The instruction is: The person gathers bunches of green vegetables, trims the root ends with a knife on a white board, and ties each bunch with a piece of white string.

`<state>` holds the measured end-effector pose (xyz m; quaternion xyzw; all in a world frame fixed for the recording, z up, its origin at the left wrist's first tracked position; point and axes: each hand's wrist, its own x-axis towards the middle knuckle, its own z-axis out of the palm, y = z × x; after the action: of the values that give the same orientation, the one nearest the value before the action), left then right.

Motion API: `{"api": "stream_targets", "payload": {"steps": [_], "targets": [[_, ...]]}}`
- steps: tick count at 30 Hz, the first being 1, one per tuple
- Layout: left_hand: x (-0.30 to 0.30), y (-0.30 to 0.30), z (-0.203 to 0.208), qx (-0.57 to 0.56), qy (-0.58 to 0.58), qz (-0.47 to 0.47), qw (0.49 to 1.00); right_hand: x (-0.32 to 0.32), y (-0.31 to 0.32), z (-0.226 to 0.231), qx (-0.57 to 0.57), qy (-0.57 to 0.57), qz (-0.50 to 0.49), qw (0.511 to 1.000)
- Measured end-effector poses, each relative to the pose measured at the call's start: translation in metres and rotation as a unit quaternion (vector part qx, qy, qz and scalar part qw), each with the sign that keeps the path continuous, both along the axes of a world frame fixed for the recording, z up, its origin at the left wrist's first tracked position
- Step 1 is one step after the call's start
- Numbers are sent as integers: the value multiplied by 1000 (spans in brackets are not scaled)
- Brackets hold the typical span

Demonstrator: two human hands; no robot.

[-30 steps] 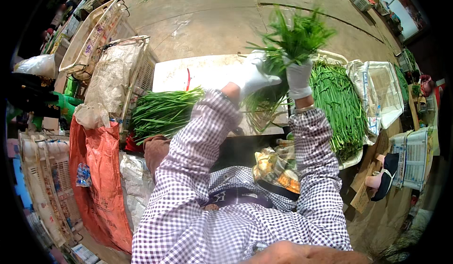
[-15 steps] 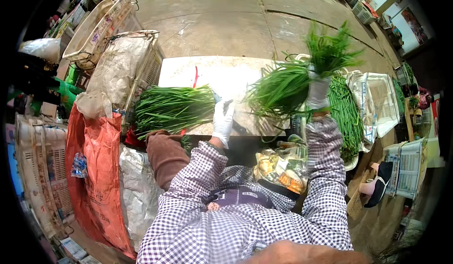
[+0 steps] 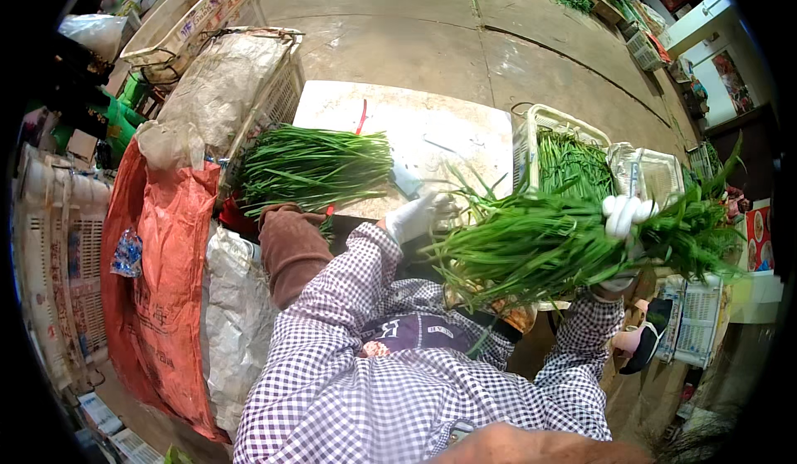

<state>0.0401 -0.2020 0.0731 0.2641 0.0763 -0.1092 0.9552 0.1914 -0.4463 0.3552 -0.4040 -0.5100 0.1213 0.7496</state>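
My right hand (image 3: 628, 216), in a white glove, is closed round a thick bunch of garlic chives (image 3: 531, 244). The bunch lies sideways in the air, its leaves fanning out on both sides of the fist. My left hand (image 3: 415, 217), also white-gloved, is at the near edge of a white board (image 3: 473, 124), its fingers curled beside the bunch's left tips. Whether it grips any leaves is hidden. A second pile of chives (image 3: 315, 165) lies on the board's left part. Near its right end is a pale flat piece (image 3: 405, 182); a red strip (image 3: 361, 117) lies behind.
To the right stands a white crate (image 3: 531, 128) holding more chives (image 3: 577, 165). On the left are a sack-covered crate (image 3: 224, 90), a red sack (image 3: 166, 298) and a brown cloth (image 3: 290, 252). A thin dark stick (image 3: 438, 145) lies on the board.
My right hand has swung the bunch down and to the right, from upright to sideways. My left hand has moved slightly right, toward its tips. The whole view has shifted a little.
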Motion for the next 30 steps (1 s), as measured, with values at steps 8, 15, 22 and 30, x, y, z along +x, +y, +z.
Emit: {"api": "stream_targets", "payload": {"steps": [8, 15, 22, 30], "targets": [[33, -14, 25, 108, 51, 39, 992, -30, 17, 6, -60, -78, 226, 969], [13, -5, 16, 154, 173, 121, 965, -40, 13, -8, -28, -19, 180, 983], [32, -25, 23, -21, 136, 144, 980, -43, 18, -3, -61, -137, 291, 945], [-14, -56, -76, 456, 181, 196, 849, 20, -59, 11, -47, -160, 354, 920]]}}
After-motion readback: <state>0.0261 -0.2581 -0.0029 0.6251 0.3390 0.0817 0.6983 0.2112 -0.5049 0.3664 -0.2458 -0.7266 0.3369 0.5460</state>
